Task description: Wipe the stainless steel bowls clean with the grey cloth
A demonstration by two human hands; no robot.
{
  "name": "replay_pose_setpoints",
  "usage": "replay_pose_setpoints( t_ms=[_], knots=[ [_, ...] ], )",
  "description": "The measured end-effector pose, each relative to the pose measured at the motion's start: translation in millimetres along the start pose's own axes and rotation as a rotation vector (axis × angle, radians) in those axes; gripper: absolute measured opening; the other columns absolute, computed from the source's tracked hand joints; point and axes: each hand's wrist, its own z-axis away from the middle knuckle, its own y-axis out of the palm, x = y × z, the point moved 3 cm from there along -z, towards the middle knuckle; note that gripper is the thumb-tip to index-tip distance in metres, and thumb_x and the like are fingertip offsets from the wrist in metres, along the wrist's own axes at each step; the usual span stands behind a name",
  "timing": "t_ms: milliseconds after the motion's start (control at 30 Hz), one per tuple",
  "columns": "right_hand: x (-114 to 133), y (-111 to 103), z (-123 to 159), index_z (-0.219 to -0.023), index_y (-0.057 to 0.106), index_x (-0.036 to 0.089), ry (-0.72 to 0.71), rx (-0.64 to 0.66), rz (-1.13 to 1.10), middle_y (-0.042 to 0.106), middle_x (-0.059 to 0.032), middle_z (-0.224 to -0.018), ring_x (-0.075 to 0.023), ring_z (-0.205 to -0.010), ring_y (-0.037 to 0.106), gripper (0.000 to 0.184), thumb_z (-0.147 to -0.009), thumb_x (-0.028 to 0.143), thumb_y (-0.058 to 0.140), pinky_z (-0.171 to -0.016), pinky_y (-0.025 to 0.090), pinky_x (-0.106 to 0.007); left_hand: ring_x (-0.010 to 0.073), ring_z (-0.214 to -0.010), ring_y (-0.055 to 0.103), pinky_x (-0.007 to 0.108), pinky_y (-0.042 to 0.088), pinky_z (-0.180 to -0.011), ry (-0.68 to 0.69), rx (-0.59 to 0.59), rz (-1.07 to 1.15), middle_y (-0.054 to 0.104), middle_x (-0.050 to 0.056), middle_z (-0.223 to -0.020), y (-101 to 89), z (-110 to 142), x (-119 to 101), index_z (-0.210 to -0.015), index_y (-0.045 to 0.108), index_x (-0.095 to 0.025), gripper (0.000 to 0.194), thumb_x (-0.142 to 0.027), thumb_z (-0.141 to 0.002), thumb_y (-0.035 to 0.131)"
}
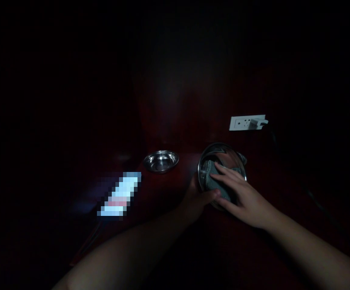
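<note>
A shiny metal bowl (203, 157) is tilted so that its inside faces me. My left hand (197, 197) grips its lower left rim, thumb over the edge and the other fingers hidden behind. Inside the bowl, my right hand (243, 195) presses a grey-green cloth (214, 181) against the metal, fingers spread over the cloth and thumb low along its edge. Part of the cloth shows to the right, past my fingers. To the left, a shallow metal dish (162, 162) stands apart from both hands.
A lit phone screen (120, 195), blurred into blocks, glows at the left on the dark red surface, with a cable below it. A white wall socket (243, 122) with a plugged-in charger (259, 123) is at the back right. Most surroundings are too dark to make out.
</note>
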Motion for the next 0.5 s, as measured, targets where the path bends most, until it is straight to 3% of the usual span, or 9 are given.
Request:
replay_pose_setpoints(
  t_ms=[133, 267, 333, 500],
  knots=[
    [3.4, 0.3, 1.1, -0.129, 0.047, 0.022, -0.072, 0.105, -0.072, 0.030, -0.0130, -0.149, -0.0303, -0.136, 0.029, 0.055, -0.079, 0.040, 0.063, -0.106, 0.031, -0.054, 0.0269, -0.107, 0.059, 0.039, 0.046, -0.087, -0.016, -0.142, 0.023, 0.063, 0.009, -0.116, -5.4, 1.9, 2.0, -0.124, 0.050, -0.023, 0.055, -0.029, -0.072, 0.069],
    [10.4, 1.4, 2.0, -0.130, 0.047, 0.021, -0.126, 0.208, -0.127, 0.032, -0.0139, -0.148, -0.0317, -0.134, 0.033, 0.068, -0.069, 0.042, 0.071, -0.105, 0.034, -0.053, 0.0247, -0.101, 0.061, 0.038, 0.046, -0.088, 0.043, -0.253, 0.069, 0.067, 0.009, -0.105, -7.1, -0.9, 0.1, -0.105, 0.061, -0.016, 0.035, -0.037, -0.076, 0.063],
    [13.4, 2.1, 2.3, -0.131, 0.046, 0.021, -0.143, 0.227, -0.128, 0.034, -0.0135, -0.147, -0.0318, -0.133, 0.035, 0.074, -0.066, 0.042, 0.074, -0.104, 0.035, -0.052, 0.0242, -0.101, 0.062, 0.037, 0.045, -0.090, 0.045, -0.278, 0.083, 0.068, 0.009, -0.104, -7.1, -2.8, -0.7, -0.099, 0.063, -0.015, 0.035, -0.043, -0.079, 0.059],
    [14.2, 4.9, 2.1, -0.131, 0.046, 0.021, -0.139, 0.228, -0.104, 0.039, -0.0118, -0.145, -0.0288, -0.130, 0.040, 0.069, -0.068, 0.032, 0.072, -0.104, 0.037, -0.049, 0.0231, -0.106, 0.060, 0.036, 0.043, -0.094, 0.057, -0.301, 0.056, 0.065, 0.008, -0.114, -10.1, -4.7, -2.3, -0.111, 0.059, -0.017, 0.047, -0.052, -0.080, 0.054]
  ],
)
